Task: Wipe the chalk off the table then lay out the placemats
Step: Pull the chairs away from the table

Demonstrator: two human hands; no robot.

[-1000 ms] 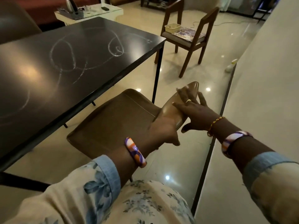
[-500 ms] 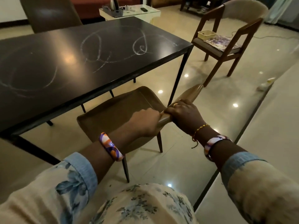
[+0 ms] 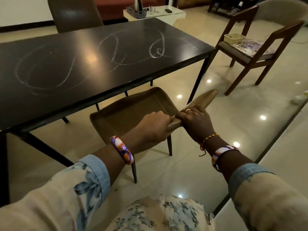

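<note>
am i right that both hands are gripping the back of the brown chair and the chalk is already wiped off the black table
Not quite. The head view shows the left hand and right hand gripping the back of the brown chair, but the chalk is not wiped off: white loops and scrawls run across the black table.

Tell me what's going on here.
A person stands beside the black table, left hand and right hand both gripping the backrest of a brown chair at the table's near edge. The chalk scribbles are still unwiped. Patterned sheets, possibly the placemats, lie on the wooden chair beyond.
</note>
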